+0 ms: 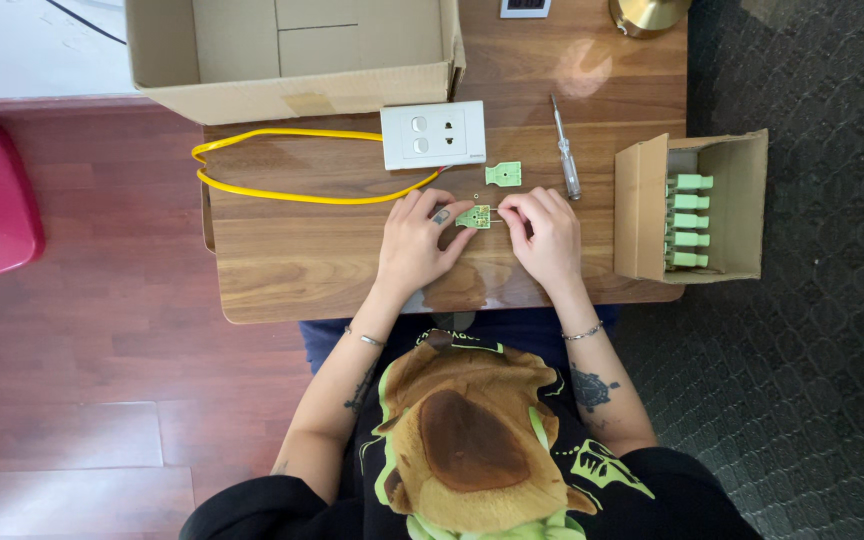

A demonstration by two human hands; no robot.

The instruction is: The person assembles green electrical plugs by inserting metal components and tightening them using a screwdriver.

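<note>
Both hands pinch one small green part (473,216) at frame centre, left hand (414,243) and right hand (544,236) fingertips closed on it (a screwdriver (565,150) lies just above).

There is one view only, from the person's head, looking almost straight down. The far edge of the worktop (352,270) lies toward the top of the picture and the person's chest and lap fill the bottom. The camera sits high enough to take in the whole width of the worktop, the floor (82,380) on the left and the dark carpet (812,380) on the right. Both hands meet near the middle, small in the picture.
</note>
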